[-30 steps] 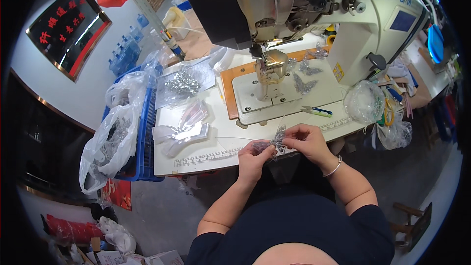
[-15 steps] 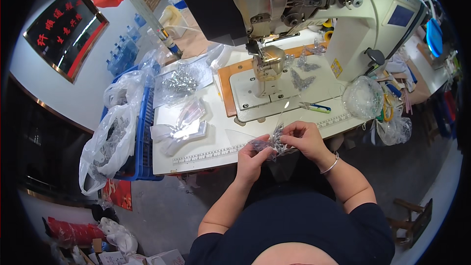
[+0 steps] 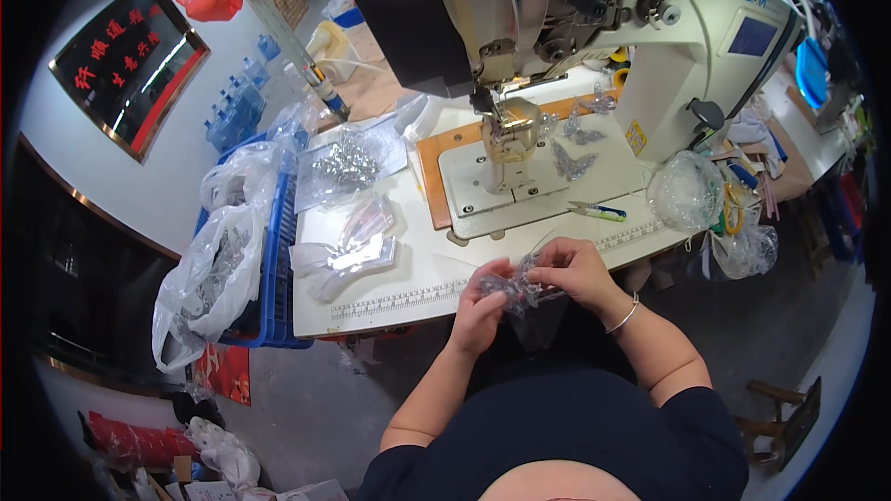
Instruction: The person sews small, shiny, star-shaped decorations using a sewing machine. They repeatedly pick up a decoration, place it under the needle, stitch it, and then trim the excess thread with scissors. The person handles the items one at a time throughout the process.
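Over the table's front edge, my left hand [image 3: 480, 314] and my right hand [image 3: 580, 271] are both closed on a silvery, glittery butterfly-shaped piece [image 3: 522, 293]. My left fingers grip its left part; the right thumb and fingertips pinch its upper right. Fingers cover much of it, so its full outline is hidden. Just beyond stands a sewing machine [image 3: 687, 14], with its needle area over a metal plate [image 3: 464, 187]. Similar glittery butterflies [image 3: 574, 163] lie on the machine bed, right of the needle. Thread snips [image 3: 597, 211] rest between them and my right hand.
Left on the table [image 3: 316, 315] lie see-through film pieces [image 3: 353, 250] and a silvery heap [image 3: 345, 160] on plastic. Beside it, a blue crate [image 3: 278, 288] holds plastic bags [image 3: 227, 250]. Rightward are a round see-through bundle [image 3: 685, 191] and yellow-handled scissors [image 3: 734, 209]. A ruler strip [image 3: 399, 299] edges the table.
My left fingers have curled further around the glittery piece, which is now bunched lower between both hands. The right hand keeps its pinch. The view has shifted slightly.
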`<control>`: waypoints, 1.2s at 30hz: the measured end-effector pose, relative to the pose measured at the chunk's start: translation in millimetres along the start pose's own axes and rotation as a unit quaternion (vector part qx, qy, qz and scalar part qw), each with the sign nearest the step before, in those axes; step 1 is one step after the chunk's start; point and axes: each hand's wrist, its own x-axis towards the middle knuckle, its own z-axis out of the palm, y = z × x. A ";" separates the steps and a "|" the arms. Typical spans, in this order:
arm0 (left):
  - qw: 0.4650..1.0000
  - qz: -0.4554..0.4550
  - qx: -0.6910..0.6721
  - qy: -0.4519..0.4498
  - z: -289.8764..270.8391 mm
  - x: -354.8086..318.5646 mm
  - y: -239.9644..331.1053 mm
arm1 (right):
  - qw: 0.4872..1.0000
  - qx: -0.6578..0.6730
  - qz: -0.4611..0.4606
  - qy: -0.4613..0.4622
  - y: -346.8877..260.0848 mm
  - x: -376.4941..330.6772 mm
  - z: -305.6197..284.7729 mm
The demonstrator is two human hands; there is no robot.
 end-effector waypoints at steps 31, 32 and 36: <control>0.973 -0.001 0.228 0.027 55.5 145.1 105.5 | 0.995 0.069 -0.059 0.045 -105.9 109.2 -16.8; 0.976 -0.022 0.214 0.035 59.0 149.2 108.7 | 0.995 0.069 -0.055 0.049 -109.4 112.2 -17.7; 0.977 -0.073 0.195 0.038 54.8 165.5 118.5 | 0.996 -0.037 -0.065 0.044 -121.9 124.4 -21.4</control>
